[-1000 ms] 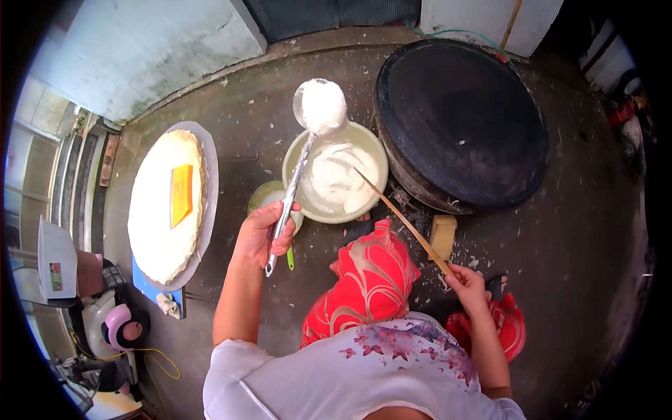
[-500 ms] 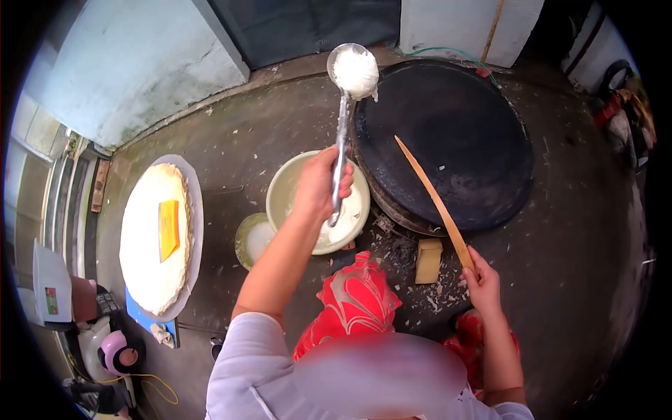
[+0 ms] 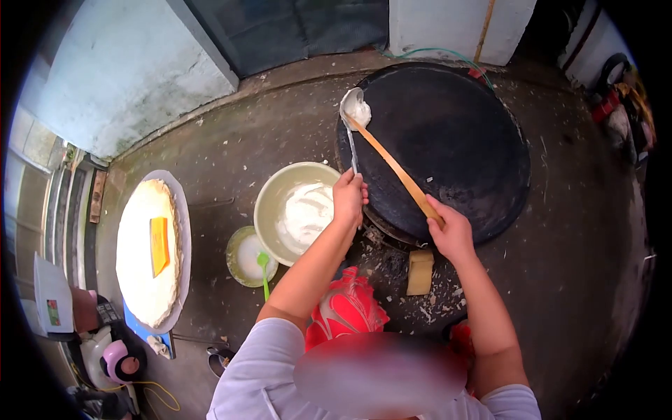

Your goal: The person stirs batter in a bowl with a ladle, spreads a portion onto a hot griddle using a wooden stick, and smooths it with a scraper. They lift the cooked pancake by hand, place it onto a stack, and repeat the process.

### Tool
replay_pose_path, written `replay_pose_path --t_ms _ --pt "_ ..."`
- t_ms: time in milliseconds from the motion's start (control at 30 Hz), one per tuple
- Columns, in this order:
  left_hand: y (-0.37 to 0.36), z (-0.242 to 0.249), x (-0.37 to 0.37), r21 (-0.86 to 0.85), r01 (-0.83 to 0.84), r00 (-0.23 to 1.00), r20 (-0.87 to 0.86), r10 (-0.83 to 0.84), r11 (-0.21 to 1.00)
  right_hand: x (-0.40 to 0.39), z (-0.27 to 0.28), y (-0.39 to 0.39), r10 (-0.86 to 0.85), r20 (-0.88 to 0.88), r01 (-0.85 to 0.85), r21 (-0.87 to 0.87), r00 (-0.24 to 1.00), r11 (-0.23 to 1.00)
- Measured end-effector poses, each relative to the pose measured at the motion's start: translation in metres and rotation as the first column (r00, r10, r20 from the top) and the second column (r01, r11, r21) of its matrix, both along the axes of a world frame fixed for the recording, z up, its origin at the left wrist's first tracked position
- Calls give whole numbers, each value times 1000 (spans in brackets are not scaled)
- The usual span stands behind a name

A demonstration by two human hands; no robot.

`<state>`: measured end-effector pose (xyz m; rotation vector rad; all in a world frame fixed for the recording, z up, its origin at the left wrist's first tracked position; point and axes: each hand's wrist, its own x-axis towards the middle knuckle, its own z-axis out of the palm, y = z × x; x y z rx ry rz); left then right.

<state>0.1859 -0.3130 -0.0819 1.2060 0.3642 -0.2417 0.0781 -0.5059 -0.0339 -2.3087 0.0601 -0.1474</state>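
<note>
My left hand (image 3: 348,199) is closed around the handle of a metal ladle (image 3: 353,148). The ladle's bowl tilts over the left rim of a large round black griddle (image 3: 455,140), and thick white batter (image 3: 360,115) shows at its edge. In my right hand (image 3: 451,227) is a long, flat, tapered wooden spatula (image 3: 396,168); its thin tip meets the batter at the ladle. Left of the griddle stands a pale bowl (image 3: 260,210) with more white batter (image 3: 309,213) inside.
A smaller bowl (image 3: 233,269) with white contents and a green spoon (image 3: 263,261) sits beside the pale bowl. Further left, a stack of thin pale sheets (image 3: 136,259) carries an orange scraper (image 3: 160,245). A beige block (image 3: 420,273) lies before the griddle among scattered flakes.
The ladle has come down from a raised position to the griddle's left edge. The wooden spatula has shifted left and up, so its tip now meets the batter.
</note>
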Motion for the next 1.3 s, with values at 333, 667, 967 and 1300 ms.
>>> replay_pose_path --t_ms 333,667,967,1300 --pt "15 -1 -19 181 -59 994 99 42 982 6 -11 1 -129 -124 141 92 984 986" --pt "12 -8 17 172 72 995 48 -82 982 17 -20 -16 -87 -101 99 126 991 987" --pt "19 76 76 -441 165 983 -2 -185 882 -15 -10 -28 95 227 17 -447 969 894" --pt "35 124 62 -996 92 917 91 -388 -17 68 -22 -12 25 182 62 -453 983 890"
